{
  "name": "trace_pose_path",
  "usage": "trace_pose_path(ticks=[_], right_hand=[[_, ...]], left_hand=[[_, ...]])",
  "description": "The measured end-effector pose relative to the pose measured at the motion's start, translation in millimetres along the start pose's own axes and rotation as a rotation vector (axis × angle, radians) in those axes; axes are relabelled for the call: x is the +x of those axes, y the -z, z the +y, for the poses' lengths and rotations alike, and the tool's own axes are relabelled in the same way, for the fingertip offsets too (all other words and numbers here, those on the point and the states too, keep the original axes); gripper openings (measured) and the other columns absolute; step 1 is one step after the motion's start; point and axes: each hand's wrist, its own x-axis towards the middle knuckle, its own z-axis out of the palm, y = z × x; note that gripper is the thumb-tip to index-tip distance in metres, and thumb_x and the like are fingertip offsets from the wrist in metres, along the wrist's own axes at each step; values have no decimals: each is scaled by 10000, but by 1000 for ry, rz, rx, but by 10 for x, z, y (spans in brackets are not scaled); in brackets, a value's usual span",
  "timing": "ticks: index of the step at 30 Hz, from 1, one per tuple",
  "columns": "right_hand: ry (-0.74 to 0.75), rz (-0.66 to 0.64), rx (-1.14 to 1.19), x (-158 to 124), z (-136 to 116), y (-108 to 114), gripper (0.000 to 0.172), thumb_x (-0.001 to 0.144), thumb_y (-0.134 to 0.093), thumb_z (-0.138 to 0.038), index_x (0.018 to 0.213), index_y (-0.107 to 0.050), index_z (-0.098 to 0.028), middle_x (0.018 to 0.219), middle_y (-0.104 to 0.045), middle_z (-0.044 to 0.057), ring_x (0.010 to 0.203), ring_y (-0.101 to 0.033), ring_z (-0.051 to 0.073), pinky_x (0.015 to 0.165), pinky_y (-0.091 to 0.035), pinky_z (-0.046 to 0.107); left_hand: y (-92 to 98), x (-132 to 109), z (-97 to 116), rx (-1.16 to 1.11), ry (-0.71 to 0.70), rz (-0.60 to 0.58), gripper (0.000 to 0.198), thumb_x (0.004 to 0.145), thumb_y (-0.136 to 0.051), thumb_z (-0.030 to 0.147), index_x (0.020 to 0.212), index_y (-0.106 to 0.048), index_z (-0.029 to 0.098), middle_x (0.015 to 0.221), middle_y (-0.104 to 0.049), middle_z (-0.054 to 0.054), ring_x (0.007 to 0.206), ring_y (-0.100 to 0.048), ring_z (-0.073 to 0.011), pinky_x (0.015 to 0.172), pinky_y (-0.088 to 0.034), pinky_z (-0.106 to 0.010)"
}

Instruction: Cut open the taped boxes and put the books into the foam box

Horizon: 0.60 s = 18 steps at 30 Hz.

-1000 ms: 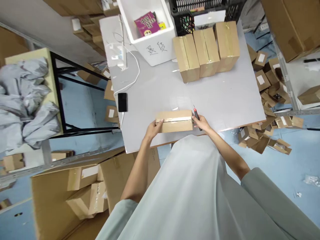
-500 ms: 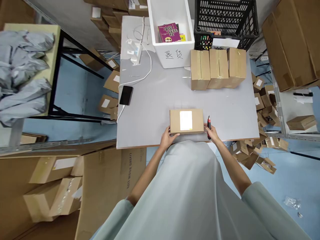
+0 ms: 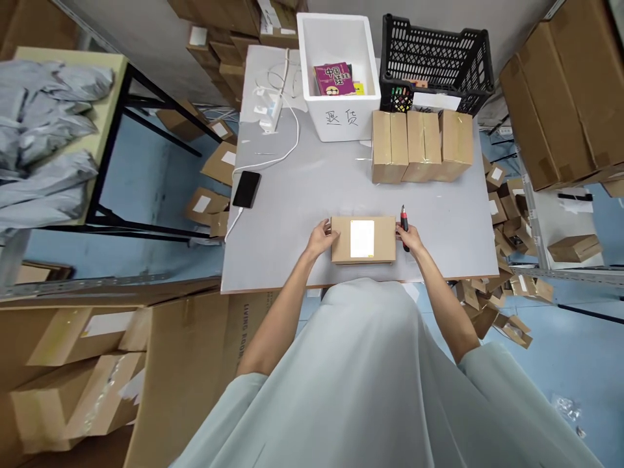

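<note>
A closed cardboard box [image 3: 340,242] with a white label [image 3: 362,238] on top lies near the table's front edge. At its left end, my left hand [image 3: 322,239] grips the side, the thumb over the top edge. My right hand [image 3: 410,238] is closed around a red and black utility knife [image 3: 404,222], its tip pointing away from me. The fingers of that same hand also reach the box's right end.
Three taped boxes [image 3: 422,146] stand at the table's back right, before a black crate [image 3: 433,62]. Left of them is a white bin [image 3: 341,120] holding packaged items. A phone [image 3: 246,189] on a cable and a power strip [image 3: 270,112] lie at left.
My left hand has shifted up along the box's left end, its thumb moving from the front side to the top edge. The right hand still holds the knife by the right end.
</note>
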Motion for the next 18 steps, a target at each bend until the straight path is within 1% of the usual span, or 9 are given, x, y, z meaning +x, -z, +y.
trace_pose_path(ticks=[3,4,6,9,11,13,15,16,18], right_hand=[[98,-47,83,-186,39,129,518,851,-764,-613,1162,-747,-200,1251,-816,128,1187,-786,268,1019,-663,443],[119,-56,96,-267,71,172,559,848,-758,-655,1184,-750,-209,1290,-808,131,1219,-778,279,1029,-662,454],[127,-55,78,-447,160,237,625,857,-730,-737,1209,-759,-221,1331,-797,137,1264,-763,304,1032,-666,478],[100,-45,19,-728,322,274,704,858,-703,-817,1236,-774,-227,1357,-792,144,1283,-755,339,1020,-673,519],[94,-52,-16,-886,411,276,743,853,-695,-844,1259,-774,-227,1399,-778,147,1296,-749,350,1008,-678,522],[109,-58,-71,-996,452,281,765,866,-664,-860,1279,-769,-225,1442,-759,151,1301,-745,348,978,-687,501],[138,-38,-169,-1047,428,297,772,905,-592,-866,1294,-756,-219,1429,-766,155,1229,-773,332,926,-690,471],[152,-13,-234,-1052,390,311,762,934,-544,-859,1284,-751,-215,1385,-785,159,1150,-796,320,899,-684,457],[174,58,-392,-1034,264,345,722,997,-441,-823,1227,-744,-209,1214,-831,155,972,-815,298,856,-656,429]], left_hand=[[-1,-222,-14,-8,-96,48,961,827,-784,237,1704,-402,147,1672,-547,-271,1479,-636,-330,1184,-570,-485],[-10,-325,-39,1,-125,62,971,830,-768,227,1717,-380,154,1692,-525,-267,1497,-621,-327,1187,-572,-476],[-44,-560,-117,29,-163,81,965,848,-739,237,1732,-355,178,1693,-527,-248,1484,-634,-316,1184,-583,-473],[-127,-937,-265,68,-170,84,977,853,-770,298,1735,-356,223,1673,-543,-229,1425,-677,-320,1150,-611,-495],[-184,-1155,-346,82,-172,89,998,848,-823,373,1728,-373,240,1700,-502,-228,1457,-649,-342,1145,-614,-507],[-226,-1303,-390,71,-164,96,989,880,-830,471,1728,-374,243,1732,-461,-229,1499,-609,-354,1158,-602,-518],[-241,-1358,-394,30,-140,113,919,954,-762,561,1727,-380,243,1716,-494,-224,1489,-618,-343,1171,-588,-526],[-238,-1350,-383,5,-128,126,875,986,-720,593,1720,-395,244,1684,-538,-219,1466,-639,-332,1174,-584,-527],[-214,-1278,-342,-35,-116,153,814,1012,-676,633,1690,-451,244,1603,-624,-205,1411,-679,-317,1174,-581,-527]])
